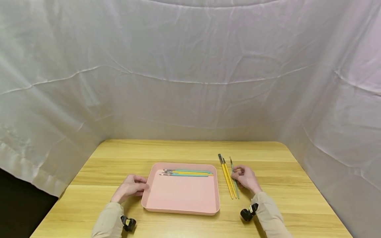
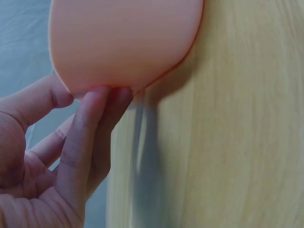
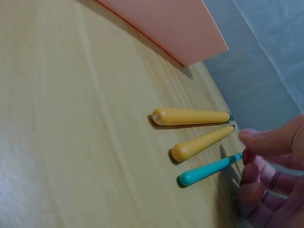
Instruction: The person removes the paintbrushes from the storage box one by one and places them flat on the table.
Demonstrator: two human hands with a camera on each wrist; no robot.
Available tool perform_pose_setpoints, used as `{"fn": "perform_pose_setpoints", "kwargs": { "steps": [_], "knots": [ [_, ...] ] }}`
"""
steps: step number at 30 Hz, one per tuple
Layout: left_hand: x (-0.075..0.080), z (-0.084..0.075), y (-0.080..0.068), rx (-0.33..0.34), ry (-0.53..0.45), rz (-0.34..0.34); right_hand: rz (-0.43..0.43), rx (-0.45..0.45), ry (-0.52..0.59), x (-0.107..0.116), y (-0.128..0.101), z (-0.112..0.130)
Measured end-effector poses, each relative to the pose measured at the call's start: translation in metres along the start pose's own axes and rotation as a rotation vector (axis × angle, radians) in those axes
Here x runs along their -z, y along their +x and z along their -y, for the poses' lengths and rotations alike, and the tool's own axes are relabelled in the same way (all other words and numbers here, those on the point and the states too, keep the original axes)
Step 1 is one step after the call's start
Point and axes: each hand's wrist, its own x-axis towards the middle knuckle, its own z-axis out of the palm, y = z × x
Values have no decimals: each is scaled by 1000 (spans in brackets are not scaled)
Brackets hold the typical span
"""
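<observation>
At the left side of a pink tray [image 1: 181, 196], my left hand [image 1: 131, 187] grips the tray's wall between thumb and fingers. The left wrist view shows the fingertips pressed on the pink wall [image 2: 126, 42]. On the right, my right hand [image 1: 245, 178] pinches a teal-handled paintbrush [image 3: 209, 171] partway along its handle; the exact contact is partly hidden by the fingers. Left of that brush lie two yellow-handled paintbrushes, a broader one [image 1: 227, 178] and a slimmer one [image 3: 202, 142], handle ends toward me. Several thin teal and yellow paintbrushes [image 1: 187, 172] lie crosswise in the tray's far part.
A wooden table [image 1: 297, 211] carries everything. Grey-white cloth [image 1: 190, 99] hangs behind it and along both sides. Small black cameras are strapped to the left wrist [image 1: 128, 223] and the right wrist [image 1: 248, 212].
</observation>
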Motion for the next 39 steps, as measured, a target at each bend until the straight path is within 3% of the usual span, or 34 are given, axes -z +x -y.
{"fn": "perform_pose_setpoints", "kwargs": {
  "steps": [6, 20, 29, 39],
  "knots": [
    [1, 2, 1, -20, -15, 36, -19, 118, -1, -2, 0, 6],
    [2, 4, 2, -8, -12, 26, -2, 311, 66, -14, -8, 38],
    [2, 3, 2, -10, -16, 37, 13, 338, 49, -24, -11, 51],
    [1, 2, 2, 5, -30, 14, 95, 391, 85, -31, -15, 66]
  ]
}}
